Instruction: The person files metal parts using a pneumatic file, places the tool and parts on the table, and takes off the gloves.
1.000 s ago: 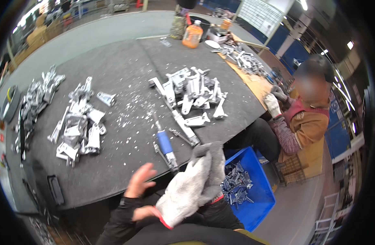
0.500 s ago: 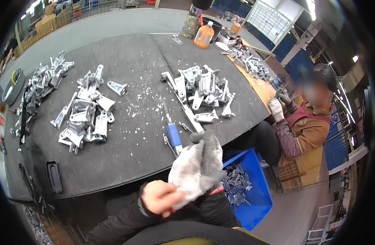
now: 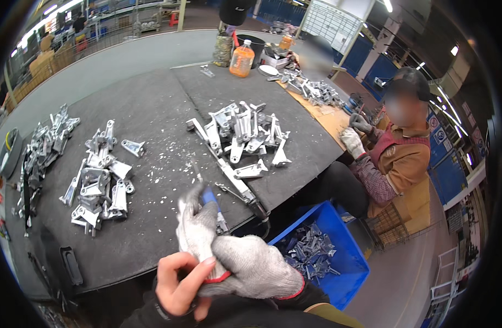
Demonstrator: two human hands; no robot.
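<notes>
My bare left hand [image 3: 180,284] has its fingers curled at the red-edged cuff of a grey-white knit work glove [image 3: 192,232], seemingly pinching it. That glove looks loose and points up over the table edge. My right hand [image 3: 256,265] wears a matching glove, its fingers bent against the loose glove and gripping it near the cuff. Just beyond, partly hidden by the glove, lies a blue-handled tool [image 3: 212,202] with a thin metal shaft. To its right rests a long silver tool [image 3: 232,177] with a dark end.
Piles of silver metal brackets [image 3: 245,128] lie on the dark tabletop [image 3: 158,218], with more brackets [image 3: 100,183] at left. A blue bin [image 3: 344,284] of parts stands below the right edge. A gloved co-worker [image 3: 406,147] sits at right. An orange-filled bottle [image 3: 241,59] stands at the back.
Both hands and the loose glove have shifted left and lower. The gloves have come apart, and the loose one now covers part of the blue handle. The view has also swung.
</notes>
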